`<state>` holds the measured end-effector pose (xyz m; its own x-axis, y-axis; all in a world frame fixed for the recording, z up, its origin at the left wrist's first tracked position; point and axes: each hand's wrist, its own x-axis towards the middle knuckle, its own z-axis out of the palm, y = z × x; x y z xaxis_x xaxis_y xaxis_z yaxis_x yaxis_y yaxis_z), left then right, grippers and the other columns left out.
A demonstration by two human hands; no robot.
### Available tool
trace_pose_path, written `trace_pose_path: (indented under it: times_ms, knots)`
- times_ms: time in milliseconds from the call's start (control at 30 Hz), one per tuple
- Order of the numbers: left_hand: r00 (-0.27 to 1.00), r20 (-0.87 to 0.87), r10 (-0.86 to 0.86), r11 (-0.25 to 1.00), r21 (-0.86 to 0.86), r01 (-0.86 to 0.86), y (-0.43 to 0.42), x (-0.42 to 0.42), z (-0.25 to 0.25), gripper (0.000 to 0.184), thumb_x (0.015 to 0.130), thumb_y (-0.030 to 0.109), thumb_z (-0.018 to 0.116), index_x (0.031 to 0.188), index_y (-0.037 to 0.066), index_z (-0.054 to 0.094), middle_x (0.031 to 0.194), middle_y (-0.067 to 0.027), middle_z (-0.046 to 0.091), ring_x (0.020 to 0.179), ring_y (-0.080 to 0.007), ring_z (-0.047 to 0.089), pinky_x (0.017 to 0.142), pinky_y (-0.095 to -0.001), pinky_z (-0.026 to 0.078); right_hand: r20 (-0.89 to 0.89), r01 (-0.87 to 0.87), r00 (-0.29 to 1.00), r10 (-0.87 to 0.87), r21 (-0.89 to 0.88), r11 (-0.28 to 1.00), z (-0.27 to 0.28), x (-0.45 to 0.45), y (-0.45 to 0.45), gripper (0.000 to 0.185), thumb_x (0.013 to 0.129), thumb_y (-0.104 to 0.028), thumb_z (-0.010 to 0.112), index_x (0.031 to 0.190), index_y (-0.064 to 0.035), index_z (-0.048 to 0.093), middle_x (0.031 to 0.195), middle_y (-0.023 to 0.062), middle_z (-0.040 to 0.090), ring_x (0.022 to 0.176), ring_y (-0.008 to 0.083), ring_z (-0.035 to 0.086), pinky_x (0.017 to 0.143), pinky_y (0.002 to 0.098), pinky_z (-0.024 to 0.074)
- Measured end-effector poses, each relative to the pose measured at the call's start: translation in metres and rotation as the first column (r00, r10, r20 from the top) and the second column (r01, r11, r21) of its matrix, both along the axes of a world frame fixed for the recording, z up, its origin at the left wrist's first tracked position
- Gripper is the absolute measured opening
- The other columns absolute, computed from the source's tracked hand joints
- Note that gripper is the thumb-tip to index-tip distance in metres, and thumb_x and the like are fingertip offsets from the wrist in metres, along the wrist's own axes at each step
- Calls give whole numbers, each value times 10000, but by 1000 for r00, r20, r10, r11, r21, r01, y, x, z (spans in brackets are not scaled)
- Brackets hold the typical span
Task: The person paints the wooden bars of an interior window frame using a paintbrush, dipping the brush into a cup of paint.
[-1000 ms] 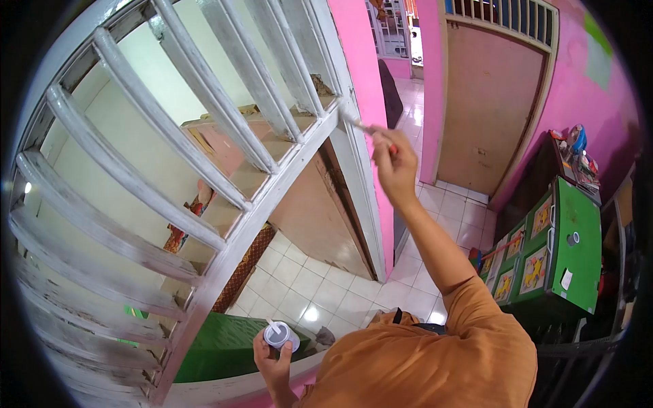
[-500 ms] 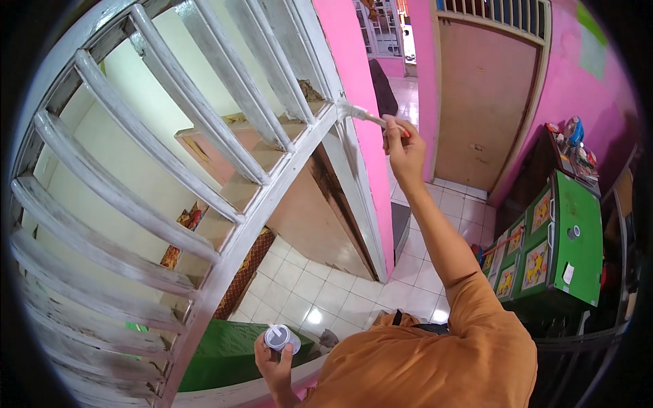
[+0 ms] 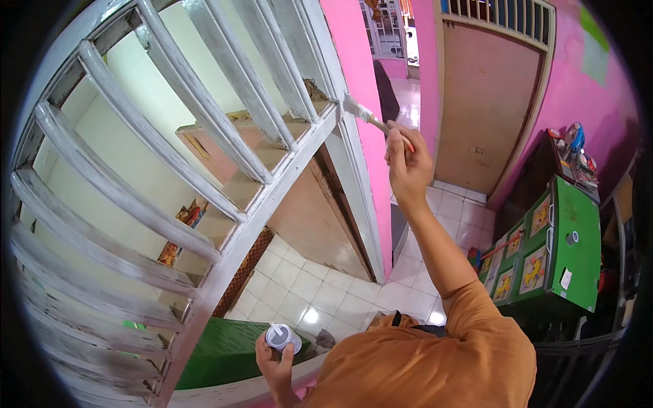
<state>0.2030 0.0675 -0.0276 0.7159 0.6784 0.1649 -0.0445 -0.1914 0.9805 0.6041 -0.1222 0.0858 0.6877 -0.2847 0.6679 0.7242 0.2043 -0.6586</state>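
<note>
My right hand (image 3: pixel 408 151), raised at the upper centre, is closed round the handle of a paintbrush (image 3: pixel 381 124). Its pale bristles touch the grey-white frame post (image 3: pixel 354 153) beside the pink wall edge. Low in the view, my left hand (image 3: pixel 275 360) grips a small cup of light paint (image 3: pixel 279 336), with a pale stick or strip at its rim. The barred wooden frame (image 3: pixel 231 241) fills the left side, its slats coated in patchy grey-white.
A brown door (image 3: pixel 486 102) stands in the pink wall (image 3: pixel 598 109). At the right is a green drawer cabinet (image 3: pixel 578 251) with a small cup on top. Another green surface (image 3: pixel 224 357) lies below the frame. White floor tiles (image 3: pixel 306 285) show between them.
The brush has shifted along the frame post and now slants more steeply, and my right hand has moved slightly right and down. My left hand still holds the cup.
</note>
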Motion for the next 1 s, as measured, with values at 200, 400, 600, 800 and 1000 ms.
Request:
trace_pose_path:
  times_ms: [200, 400, 600, 800, 1000]
  knots:
    - [1000, 1, 8, 1000, -2, -8, 0, 2, -4, 535, 834, 78, 784, 1274, -48, 506, 1139, -108, 617, 1051, -175, 604, 953, -308, 472, -21, -134, 991, 132, -137, 981, -2, -19, 5, 165, 1003, -85, 605, 1104, 11, 694, 838, 44, 568, 667, 73, 540, 562, 227, 448]
    - [1000, -7, 18, 1000, -10, -18, -1, 3, -6, 548, 827, 86, 798, 1272, -51, 508, 1137, -110, 622, 1050, -179, 610, 953, -313, 475, 77, 109, 992, -102, -97, 989, 10, 12, 5, 156, 997, -79, 608, 1086, 16, 694, 767, 19, 505, 648, 90, 528, 552, 246, 430]
    - [999, 37, -8, 1000, -7, 8, 2, 9, -11, 544, 825, 66, 790, 1274, -47, 506, 1151, -115, 620, 1074, -192, 613, 964, -321, 477, 6, -125, 992, 129, -194, 973, 2, -46, 6, 162, 993, -76, 615, 1088, 30, 692, 812, 31, 529, 644, 87, 523, 542, 238, 421]
    - [999, 31, -29, 1000, -5, 29, 4, 11, -16, 557, 841, 52, 766, 1307, -39, 475, 1192, -107, 612, 1104, -189, 604, 997, -336, 470, -14, -35, 999, 36, 34, 999, 2, -10, 7, 195, 1010, -114, 607, 1115, 32, 682, 864, 43, 561, 644, 82, 534, 538, 234, 457]
    - [997, 53, -58, 998, -26, 59, 7, 21, -14, 562, 837, 22, 771, 1299, -60, 463, 1187, -145, 618, 1096, -203, 619, 974, -338, 487, -51, -210, 977, 207, -69, 975, 0, -37, 8, 174, 1009, -97, 600, 1108, 21, 681, 839, 39, 558, 637, 75, 535, 550, 230, 448]
